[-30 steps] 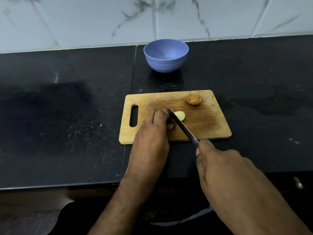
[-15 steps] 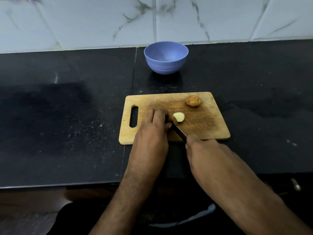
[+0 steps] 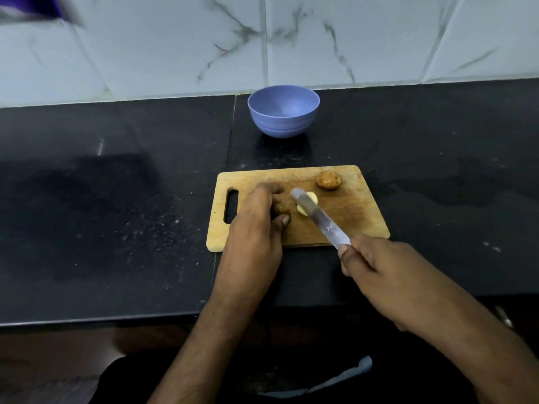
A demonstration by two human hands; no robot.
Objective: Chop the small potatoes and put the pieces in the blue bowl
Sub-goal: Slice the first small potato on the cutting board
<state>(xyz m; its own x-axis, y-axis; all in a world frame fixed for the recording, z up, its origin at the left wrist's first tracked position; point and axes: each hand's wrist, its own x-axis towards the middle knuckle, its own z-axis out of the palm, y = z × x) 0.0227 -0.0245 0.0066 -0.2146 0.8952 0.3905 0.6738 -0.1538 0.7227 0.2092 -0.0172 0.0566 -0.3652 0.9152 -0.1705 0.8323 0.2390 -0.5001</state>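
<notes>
Small potato under cut (image 3: 282, 206): sitting on the wooden cutting board (image 3: 358, 217), left of centre, brown skin facing the camera. Left hand (image 3: 256, 225) is gripping it, fingers curled over the top and thumb tucked against its near side. Pale cut piece (image 3: 306, 203) is lying just right of it on the board, cut face up; whether the two are touching cannot be told, as the blade is crossing in front.

Knife (image 3: 319, 218): right hand (image 3: 376, 266) is closing round the handle, which is hidden in the fist. Blade is running diagonally up and left from the near board edge, its tip ending beside the held potato. Blade is blurred, so whether it is resting on the cut piece or hanging above it cannot be told.

Second whole potato (image 3: 329, 179) is lying uncut near the far right corner of the board, well apart from both hands.

Blue bowl (image 3: 283, 112) is standing upright on the black counter (image 3: 116, 199) beyond the board, close to the marble-tiled wall (image 3: 175, 48); no pieces are showing inside it.
</notes>
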